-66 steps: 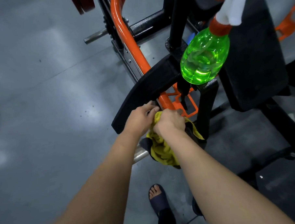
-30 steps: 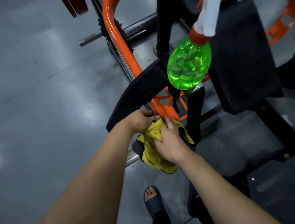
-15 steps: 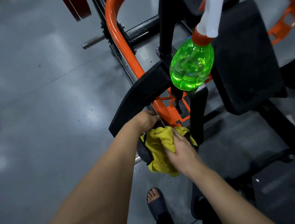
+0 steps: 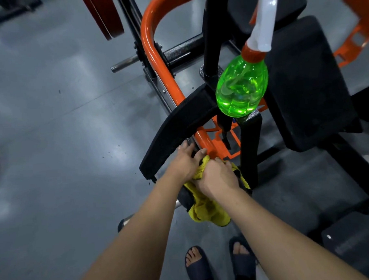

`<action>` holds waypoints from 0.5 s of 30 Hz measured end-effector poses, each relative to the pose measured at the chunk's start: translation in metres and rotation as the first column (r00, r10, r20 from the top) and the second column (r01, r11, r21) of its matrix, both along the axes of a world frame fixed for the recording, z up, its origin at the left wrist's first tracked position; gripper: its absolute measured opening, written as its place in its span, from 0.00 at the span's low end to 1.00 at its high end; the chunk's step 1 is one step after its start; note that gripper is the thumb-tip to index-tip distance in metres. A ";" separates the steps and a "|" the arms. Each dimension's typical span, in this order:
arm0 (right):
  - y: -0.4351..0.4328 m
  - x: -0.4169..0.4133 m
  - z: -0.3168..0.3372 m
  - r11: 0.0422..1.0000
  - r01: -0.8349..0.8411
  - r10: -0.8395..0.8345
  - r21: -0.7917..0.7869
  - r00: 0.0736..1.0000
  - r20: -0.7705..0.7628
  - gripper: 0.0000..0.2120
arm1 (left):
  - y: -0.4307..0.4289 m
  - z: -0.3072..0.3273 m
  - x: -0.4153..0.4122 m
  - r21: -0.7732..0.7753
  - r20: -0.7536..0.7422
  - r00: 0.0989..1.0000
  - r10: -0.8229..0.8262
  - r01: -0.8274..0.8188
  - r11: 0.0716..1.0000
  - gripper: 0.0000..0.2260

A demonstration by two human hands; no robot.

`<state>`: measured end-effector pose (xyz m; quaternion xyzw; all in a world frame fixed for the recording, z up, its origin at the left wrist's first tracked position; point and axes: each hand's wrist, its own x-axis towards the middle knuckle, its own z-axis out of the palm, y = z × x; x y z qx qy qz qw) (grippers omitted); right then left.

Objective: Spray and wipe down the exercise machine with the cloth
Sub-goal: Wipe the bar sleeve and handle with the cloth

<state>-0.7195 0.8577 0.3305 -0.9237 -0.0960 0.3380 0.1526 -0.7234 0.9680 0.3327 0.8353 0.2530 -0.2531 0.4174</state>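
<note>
the exercise machine consists of a glossy orange tubular steel frame (image 4: 154, 54) carrying matte black parts: a long curved black padded arm (image 4: 178, 127), a broad black seat pad (image 4: 308, 81) and a black square upright post (image 4: 248, 149) with a textured cap. the orange tube runs down from a bend at the top and passes under the padded arm toward the hands.

the crumpled yellow microfibre cloth (image 4: 203, 209) sits at the lower end of the orange tube, between the padded arm and the upright post. its upper part is bunched under the right hand; its lower part hangs loose in folds over a dark fitting.

the right hand (image 4: 219, 178) has its fingers curled over the cloth, holding it against the machine. the left hand (image 4: 185, 163) is spread, its fingers laid on the lower edge of the padded arm and its thumb beside the cloth, next to the orange tube.

a translucent green plastic spray bottle (image 4: 241, 88) with an orange collar and a white trigger head sits tilted above the post cap; its support cannot be made out.

two red weight plates (image 4: 106, 16) and a chrome bar end (image 4: 124, 65) lie at the far side. both feet, in dark slide sandals (image 4: 198, 266), stand on the glossy grey floor (image 4: 62, 124).
</note>
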 end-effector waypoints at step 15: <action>-0.014 0.008 0.018 0.979 -0.194 0.187 -0.056 0.976 -0.112 0.26 | -0.013 0.021 -0.004 0.188 -0.009 0.998 0.063 -0.060 0.980 0.23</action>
